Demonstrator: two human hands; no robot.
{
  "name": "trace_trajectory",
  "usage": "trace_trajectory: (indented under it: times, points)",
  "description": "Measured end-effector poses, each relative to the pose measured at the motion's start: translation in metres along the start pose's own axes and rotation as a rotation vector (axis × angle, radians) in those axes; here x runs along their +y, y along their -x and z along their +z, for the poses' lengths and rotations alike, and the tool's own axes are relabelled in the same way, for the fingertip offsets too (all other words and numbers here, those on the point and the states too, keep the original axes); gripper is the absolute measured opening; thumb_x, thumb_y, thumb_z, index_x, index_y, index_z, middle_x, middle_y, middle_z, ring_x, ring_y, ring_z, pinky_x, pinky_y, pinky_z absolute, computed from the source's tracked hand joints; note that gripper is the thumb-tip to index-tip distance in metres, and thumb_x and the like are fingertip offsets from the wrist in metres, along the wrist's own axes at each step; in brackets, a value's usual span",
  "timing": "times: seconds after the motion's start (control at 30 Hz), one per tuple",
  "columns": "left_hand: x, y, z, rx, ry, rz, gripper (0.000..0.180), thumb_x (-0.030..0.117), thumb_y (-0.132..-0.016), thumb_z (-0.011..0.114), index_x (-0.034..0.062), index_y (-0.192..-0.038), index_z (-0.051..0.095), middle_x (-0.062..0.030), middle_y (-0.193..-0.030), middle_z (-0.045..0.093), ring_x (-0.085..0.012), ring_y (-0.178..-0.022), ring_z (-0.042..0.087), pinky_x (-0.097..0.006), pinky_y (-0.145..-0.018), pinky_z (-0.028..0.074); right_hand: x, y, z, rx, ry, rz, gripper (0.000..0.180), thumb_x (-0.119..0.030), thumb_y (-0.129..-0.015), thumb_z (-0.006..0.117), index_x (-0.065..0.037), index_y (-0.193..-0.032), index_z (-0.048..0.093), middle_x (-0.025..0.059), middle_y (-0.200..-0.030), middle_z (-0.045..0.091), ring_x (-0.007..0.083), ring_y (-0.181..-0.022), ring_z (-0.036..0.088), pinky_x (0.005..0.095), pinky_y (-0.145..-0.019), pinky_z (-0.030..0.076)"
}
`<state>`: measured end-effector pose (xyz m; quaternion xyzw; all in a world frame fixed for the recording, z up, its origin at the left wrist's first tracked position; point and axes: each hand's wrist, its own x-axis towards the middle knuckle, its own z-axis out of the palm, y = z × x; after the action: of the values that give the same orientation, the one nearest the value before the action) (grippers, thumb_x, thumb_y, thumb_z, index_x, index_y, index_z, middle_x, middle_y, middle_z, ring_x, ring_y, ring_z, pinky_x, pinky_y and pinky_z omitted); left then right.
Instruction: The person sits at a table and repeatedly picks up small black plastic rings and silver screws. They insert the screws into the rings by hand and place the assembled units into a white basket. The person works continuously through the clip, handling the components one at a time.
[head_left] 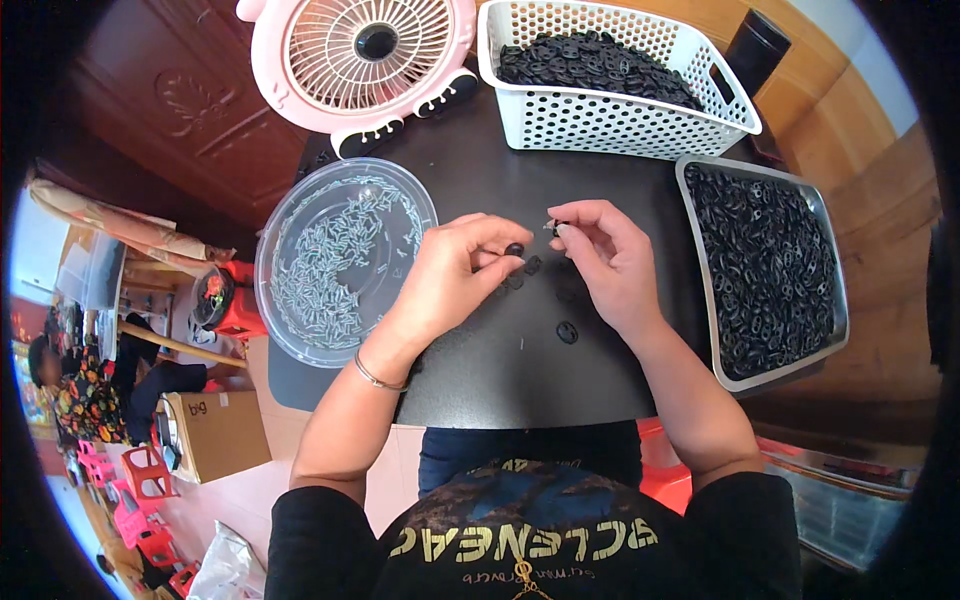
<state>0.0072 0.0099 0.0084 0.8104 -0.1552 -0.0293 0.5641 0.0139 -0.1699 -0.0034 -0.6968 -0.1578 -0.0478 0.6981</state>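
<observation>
My left hand (450,265) pinches a small black oval piece (514,249) between thumb and fingertips over the dark table. Level with it, a short gap away, my right hand (612,258) is closed on a tiny silvery piece (549,226), with a dark bit beside it at the fingertips; its exact kind is too small to tell. Below the hands lie loose black oval pieces, one (533,264) by the left fingertips and another (568,332) nearer me. A clear round tub (387,290) of small silvery, spring-like pieces stands left of my left hand.
At the right, a metal tray (703,280) is full of black two-holed pieces. A white perforated basket (630,125) at the back holds more. Beside it stand a pink fan (376,42) and a dark cylinder (757,45). Far left, a person (90,400) sits near a cardboard box (225,430).
</observation>
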Motion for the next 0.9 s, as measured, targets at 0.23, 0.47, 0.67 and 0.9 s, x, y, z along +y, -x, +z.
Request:
trace_trajectory:
  times: [0.23, 0.47, 0.67, 0.9]
  points:
    - [0.0021, 0.0005, -0.0023, 0.043, 0.556, -0.071, 0.022, -0.006, -0.079, 0.058, -0.0026, -0.100, 0.055, -0.0078, -0.088, 0.062, -0.0140, -0.078, 0.063, -0.022, -0.072, 0.052, -0.0003, 0.0015, -0.0014, -0.063, -0.064, 0.017, 0.018, 0.003, -0.082, 0.054, 0.000, -0.099, 0.060, 0.0035, -0.090, 0.059, 0.0079, -0.081, 0.057, 0.0203, -0.072, 0.046]
    - [0.0038, 0.0002, -0.0003, 0.023, 0.720, -0.106, 0.020, -0.003, -0.081, 0.057, -0.0015, -0.101, 0.055, -0.0069, -0.087, 0.062, -0.0160, -0.078, 0.064, -0.023, -0.070, 0.053, -0.0053, 0.0035, 0.0005, -0.090, -0.116, 0.082, 0.018, 0.003, -0.082, 0.054, 0.001, -0.099, 0.058, 0.0050, -0.090, 0.059, 0.0084, -0.081, 0.057, 0.0207, -0.073, 0.047]
    - [0.0020, 0.0003, 0.0001, -0.002, 0.743, -0.103, 0.019, -0.003, -0.081, 0.057, -0.0009, -0.100, 0.056, -0.0074, -0.088, 0.062, -0.0155, -0.076, 0.063, -0.022, -0.069, 0.053, -0.0057, 0.0044, 0.0023, -0.112, -0.162, 0.088, 0.017, 0.003, -0.083, 0.054, 0.002, -0.099, 0.056, 0.0065, -0.089, 0.060, 0.0097, -0.081, 0.059, 0.0221, -0.073, 0.048]
    - [0.0014, 0.0001, 0.0012, 0.007, 0.772, -0.095, 0.014, -0.003, -0.080, 0.057, -0.0010, -0.094, 0.057, -0.0104, -0.092, 0.061, -0.0159, -0.083, 0.061, -0.026, -0.076, 0.051, -0.0047, 0.0042, 0.0032, -0.113, -0.177, 0.102, 0.015, 0.003, -0.083, 0.054, 0.002, -0.097, 0.056, 0.0066, -0.089, 0.060, 0.0094, -0.080, 0.059, 0.0214, -0.073, 0.048]
